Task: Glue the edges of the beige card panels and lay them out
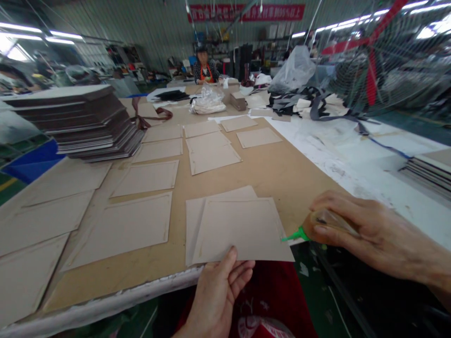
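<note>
My left hand (225, 281) pinches the near edge of a grey-beige cardboard sheet (239, 225), thumb on top and fingers beneath. This sheet overhangs the table's front edge and partly covers another sheet (192, 220). Glue-like lines run along its left, top and right borders. In my right hand (355, 234) is a glue bottle (327, 223) with brownish contents, lying on its side. Its green nozzle (296, 234) points left, with the tip at the sheet's right border.
Several similar sheets (141, 225) lie across the brown table (268, 173). A tall stack of boards (91, 122) stands at the left, another stack (430, 171) at the right. Dark fabric scraps (292, 101) and a red-bladed fan (369, 47) are beyond. A person (204, 70) sits at the far end.
</note>
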